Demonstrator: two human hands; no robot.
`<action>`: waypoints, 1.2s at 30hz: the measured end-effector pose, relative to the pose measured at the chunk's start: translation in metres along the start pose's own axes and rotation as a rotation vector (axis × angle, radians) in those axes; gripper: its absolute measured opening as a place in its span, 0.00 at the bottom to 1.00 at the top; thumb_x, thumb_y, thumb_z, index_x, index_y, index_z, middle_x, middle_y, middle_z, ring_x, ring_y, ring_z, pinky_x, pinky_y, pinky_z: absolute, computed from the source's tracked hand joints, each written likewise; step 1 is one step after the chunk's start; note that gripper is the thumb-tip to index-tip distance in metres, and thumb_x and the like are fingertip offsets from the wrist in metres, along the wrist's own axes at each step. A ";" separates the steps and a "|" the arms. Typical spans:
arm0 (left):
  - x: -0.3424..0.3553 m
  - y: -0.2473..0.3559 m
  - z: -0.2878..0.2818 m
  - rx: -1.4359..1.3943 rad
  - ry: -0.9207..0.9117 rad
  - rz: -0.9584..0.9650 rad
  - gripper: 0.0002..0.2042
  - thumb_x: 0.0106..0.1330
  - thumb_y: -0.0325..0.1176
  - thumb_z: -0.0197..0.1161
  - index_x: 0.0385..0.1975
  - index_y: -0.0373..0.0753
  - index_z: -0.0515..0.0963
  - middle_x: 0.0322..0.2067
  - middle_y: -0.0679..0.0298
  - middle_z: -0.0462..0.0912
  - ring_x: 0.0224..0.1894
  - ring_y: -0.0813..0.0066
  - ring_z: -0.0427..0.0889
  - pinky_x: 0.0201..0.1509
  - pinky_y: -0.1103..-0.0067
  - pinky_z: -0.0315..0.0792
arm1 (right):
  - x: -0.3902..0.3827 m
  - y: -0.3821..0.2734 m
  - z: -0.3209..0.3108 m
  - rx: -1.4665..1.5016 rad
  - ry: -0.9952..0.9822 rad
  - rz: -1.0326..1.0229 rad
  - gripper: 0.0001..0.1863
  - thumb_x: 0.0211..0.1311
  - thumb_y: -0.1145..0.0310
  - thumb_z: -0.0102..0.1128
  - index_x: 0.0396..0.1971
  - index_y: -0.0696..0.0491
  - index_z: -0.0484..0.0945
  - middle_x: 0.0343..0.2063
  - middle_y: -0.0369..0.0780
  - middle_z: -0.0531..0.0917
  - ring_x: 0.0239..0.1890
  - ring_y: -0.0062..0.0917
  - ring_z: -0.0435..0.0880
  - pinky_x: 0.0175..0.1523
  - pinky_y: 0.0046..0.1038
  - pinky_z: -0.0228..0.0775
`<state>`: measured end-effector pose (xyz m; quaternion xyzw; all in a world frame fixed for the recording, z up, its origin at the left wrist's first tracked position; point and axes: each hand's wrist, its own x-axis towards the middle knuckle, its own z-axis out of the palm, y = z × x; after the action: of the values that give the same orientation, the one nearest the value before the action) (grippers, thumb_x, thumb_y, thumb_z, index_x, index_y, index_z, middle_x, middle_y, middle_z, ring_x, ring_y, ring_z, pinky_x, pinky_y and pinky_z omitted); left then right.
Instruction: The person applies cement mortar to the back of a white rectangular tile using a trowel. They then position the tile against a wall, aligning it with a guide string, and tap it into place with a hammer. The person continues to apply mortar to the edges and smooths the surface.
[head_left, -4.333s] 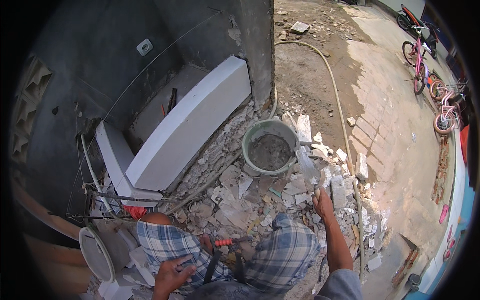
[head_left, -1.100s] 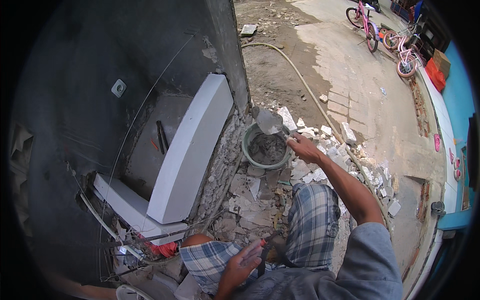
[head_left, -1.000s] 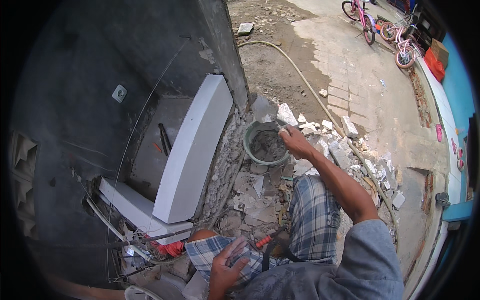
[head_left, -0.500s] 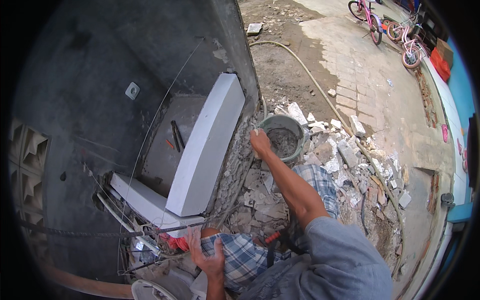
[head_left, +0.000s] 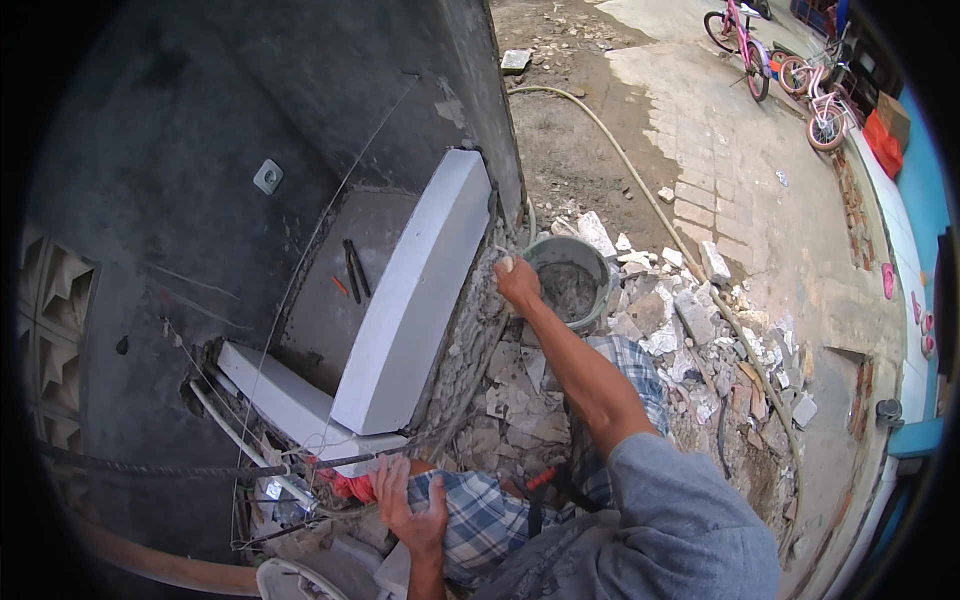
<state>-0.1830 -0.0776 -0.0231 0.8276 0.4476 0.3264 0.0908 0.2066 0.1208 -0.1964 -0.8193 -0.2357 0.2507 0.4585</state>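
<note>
My right hand (head_left: 517, 285) is closed beside the left rim of a grey-green bucket (head_left: 612, 283). Wet grey mortar (head_left: 568, 292) lies inside the bucket. A small pale bit shows at the top of that fist; what the fingers hold is hidden. To the hand's left, a long white block (head_left: 412, 310) leans along the rough wall edge, its lower end by a second white block (head_left: 285, 395). My left hand (head_left: 412, 508) is raised near my knee, fingers spread and holding nothing, just below a ribbed steel bar (head_left: 205, 468).
Broken rubble (head_left: 690, 330) surrounds the bucket, and a hose (head_left: 640, 180) runs past it. A string (head_left: 318, 240) stretches across the recess, where dark pliers-like handles (head_left: 355, 270) and an orange stick (head_left: 340, 286) lie. Bicycles (head_left: 742, 50) stand at the far right.
My right hand has shifted slightly left, away from the bucket's rim. My left hand remains raised in nearly the same place. The view has moved a little.
</note>
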 end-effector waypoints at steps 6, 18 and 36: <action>0.014 0.004 0.000 -0.067 -0.064 -0.055 0.27 0.56 0.28 0.78 0.58 0.32 0.81 0.59 0.47 0.84 0.70 0.41 0.76 0.79 0.46 0.57 | 0.001 0.018 -0.028 0.214 0.002 -0.152 0.33 0.69 0.50 0.58 0.64 0.58 0.77 0.54 0.59 0.85 0.60 0.56 0.82 0.66 0.46 0.72; 0.189 -0.034 0.087 0.199 -0.166 -0.033 0.33 0.61 0.31 0.77 0.69 0.37 0.76 0.70 0.44 0.74 0.77 0.42 0.66 0.81 0.47 0.53 | 0.011 0.008 0.006 0.129 0.290 -0.440 0.27 0.77 0.59 0.56 0.68 0.59 0.71 0.54 0.58 0.79 0.56 0.59 0.80 0.61 0.49 0.73; 0.181 -0.052 0.099 0.211 -0.243 -0.169 0.27 0.64 0.21 0.68 0.66 0.36 0.78 0.69 0.49 0.77 0.75 0.45 0.69 0.81 0.48 0.54 | 0.019 0.020 0.035 0.053 0.291 -0.411 0.27 0.76 0.62 0.60 0.69 0.58 0.71 0.49 0.56 0.80 0.52 0.57 0.81 0.57 0.50 0.73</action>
<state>-0.0870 0.1118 -0.0388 0.8252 0.5332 0.1666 0.0840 0.2024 0.1459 -0.2333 -0.7693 -0.3223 0.0379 0.5504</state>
